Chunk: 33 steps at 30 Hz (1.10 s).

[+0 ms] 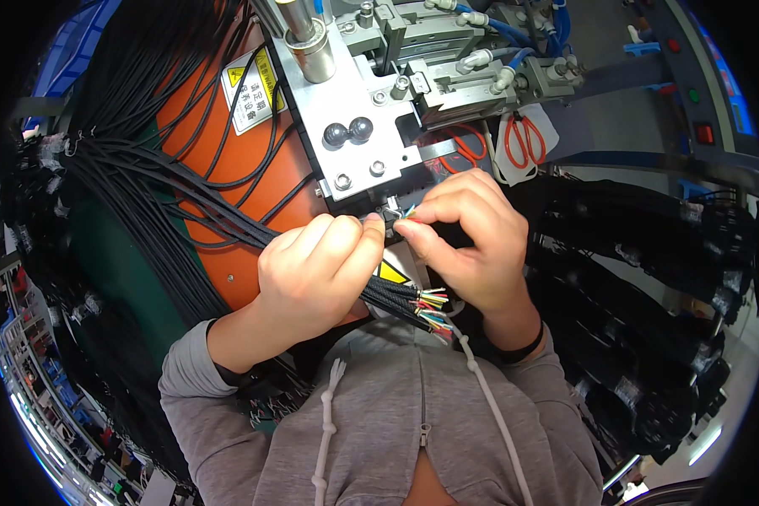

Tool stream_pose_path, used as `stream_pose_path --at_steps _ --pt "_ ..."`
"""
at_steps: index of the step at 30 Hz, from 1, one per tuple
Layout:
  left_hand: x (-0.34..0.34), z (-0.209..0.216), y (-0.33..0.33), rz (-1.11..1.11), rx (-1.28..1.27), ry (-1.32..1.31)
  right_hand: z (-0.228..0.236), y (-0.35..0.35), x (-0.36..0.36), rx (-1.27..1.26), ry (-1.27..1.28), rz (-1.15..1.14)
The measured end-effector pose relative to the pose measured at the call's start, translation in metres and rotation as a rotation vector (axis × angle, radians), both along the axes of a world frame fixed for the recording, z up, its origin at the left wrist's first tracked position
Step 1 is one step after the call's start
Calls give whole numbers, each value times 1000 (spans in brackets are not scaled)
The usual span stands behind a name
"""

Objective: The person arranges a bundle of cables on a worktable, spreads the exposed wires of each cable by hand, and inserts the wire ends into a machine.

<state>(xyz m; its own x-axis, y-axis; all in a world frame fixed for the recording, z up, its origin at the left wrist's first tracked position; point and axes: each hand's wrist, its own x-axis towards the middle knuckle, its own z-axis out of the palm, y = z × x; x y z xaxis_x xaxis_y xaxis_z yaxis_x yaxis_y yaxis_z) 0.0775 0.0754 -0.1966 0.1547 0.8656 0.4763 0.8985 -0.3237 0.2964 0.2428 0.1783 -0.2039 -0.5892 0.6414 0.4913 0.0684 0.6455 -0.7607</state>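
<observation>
1. Pinching thin coloured wires (409, 212) in right hand (474, 240), just off near edge of metal machine plate (367, 105).
2. With left hand (316, 266) curled closed beside same edge; cannot tell around what.
3. Farther off that edge: bundled black braided cables (390, 293).

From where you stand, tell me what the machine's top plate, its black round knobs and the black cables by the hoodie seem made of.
Top plate: metal, perhaps aluminium; silvery, with a satin sheen.
Black round knobs: probably plastic, given their glossy highlights, though coated metal is possible.
Black cables: apparently braided textile or plastic sleeving, matte and woven-looking.
</observation>
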Motion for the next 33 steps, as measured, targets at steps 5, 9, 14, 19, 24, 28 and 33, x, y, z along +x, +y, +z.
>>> stream_pose_path --at_steps 5,9,14,19,24,28,33 --pt "1 -7 2 5 2 8 0 4 7 -267 -127 84" --pt "4 -4 2 23 -33 36 -9 -1 7 -326 -99 25" --pt "3 -3 -3 -24 -75 93 -17 8 11 -615 -102 124" --pt "5 -11 0 -31 -63 182 -30 3 0 -217 -110 -14" --pt "10 -7 -2 51 -135 233 -31 -1 -6 -50 -209 -59" --pt "10 -5 -1 68 -181 234 -42 -3 -9 -39 -127 -81" --pt "9 -7 2 74 -185 169 -55 -6 -7 -583 -23 -75"
